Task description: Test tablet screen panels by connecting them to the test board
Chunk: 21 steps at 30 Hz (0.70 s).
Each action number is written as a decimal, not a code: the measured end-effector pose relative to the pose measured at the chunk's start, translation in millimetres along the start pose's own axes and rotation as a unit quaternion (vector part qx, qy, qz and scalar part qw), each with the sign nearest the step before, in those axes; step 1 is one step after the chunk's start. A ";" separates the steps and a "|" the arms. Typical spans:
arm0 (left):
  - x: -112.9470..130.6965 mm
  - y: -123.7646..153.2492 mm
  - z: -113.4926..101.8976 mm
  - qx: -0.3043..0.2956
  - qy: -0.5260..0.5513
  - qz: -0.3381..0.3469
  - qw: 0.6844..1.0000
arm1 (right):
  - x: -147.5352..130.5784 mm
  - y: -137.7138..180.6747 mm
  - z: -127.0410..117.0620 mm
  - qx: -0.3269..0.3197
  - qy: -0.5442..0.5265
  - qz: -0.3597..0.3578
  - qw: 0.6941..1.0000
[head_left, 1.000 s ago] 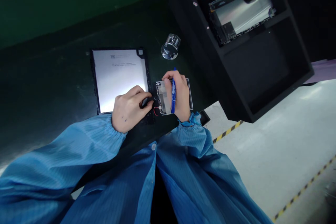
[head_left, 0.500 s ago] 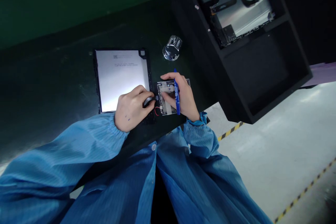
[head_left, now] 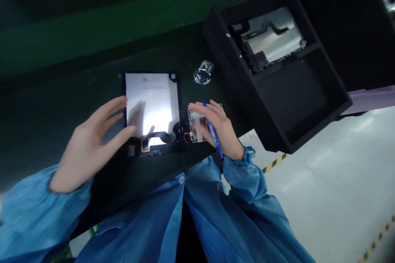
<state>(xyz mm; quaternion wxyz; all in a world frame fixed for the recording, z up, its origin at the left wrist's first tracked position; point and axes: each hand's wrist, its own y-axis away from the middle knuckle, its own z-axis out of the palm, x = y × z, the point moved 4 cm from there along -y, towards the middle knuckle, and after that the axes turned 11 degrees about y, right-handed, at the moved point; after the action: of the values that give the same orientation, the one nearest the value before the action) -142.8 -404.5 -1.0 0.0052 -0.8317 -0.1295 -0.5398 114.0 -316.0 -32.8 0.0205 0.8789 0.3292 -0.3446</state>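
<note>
My left hand (head_left: 92,139) is open, its fingers spread at the left edge of a tablet-like display panel (head_left: 148,102) with a silvery back and black frame. A black flat ribbon cable (head_left: 163,136) lies across the panel's lower part toward the circuit board. My right hand (head_left: 220,125) has a blue pen (head_left: 216,141) tucked in it. Its fingers are over the small circuit board (head_left: 194,125), which has pale tape and a short red wire (head_left: 186,137) at its left side. The right hand hides much of the board, and its fingertips are blurred.
Beyond the board stands a clear, shiny cylindrical object (head_left: 203,72), perhaps a magnifier. At the right is a black divided box (head_left: 257,86) with another panel (head_left: 273,35) in its far compartment. Pale floor with striped tape (head_left: 275,162) shows past the table edge.
My left hand has let go of the black ribbon cable and moved left, opening. The right hand stays over the board, with the pen now more tilted. The camera view has shifted.
</note>
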 end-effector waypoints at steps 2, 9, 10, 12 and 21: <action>-21.8 18.1 -19.8 -0.003 0.051 -0.117 0.992 | -6.5 2.4 5.7 -0.102 0.081 -0.068 0.989; -41.2 34.4 -15.8 0.007 0.222 -0.278 0.935 | -6.6 -3.3 24.8 -0.212 0.160 -0.098 0.959; -39.3 28.8 -15.3 0.030 0.249 -0.295 0.922 | -5.9 -3.9 26.4 -0.212 0.156 -0.101 0.959; -33.1 15.5 -14.7 0.067 0.304 -0.327 0.892 | -3.2 -5.0 28.9 -0.204 0.145 -0.099 0.963; 61.0 -27.1 12.3 0.019 0.456 -0.112 0.883 | -14.0 -25.1 -19.0 -0.074 -0.195 -0.036 0.977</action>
<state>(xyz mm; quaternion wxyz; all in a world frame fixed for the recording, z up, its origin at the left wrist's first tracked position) -114.4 -363.7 45.2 0.0190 -0.4731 -0.2155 -0.8540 102.7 -299.2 -4.9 0.1372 0.7785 0.3745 -0.4846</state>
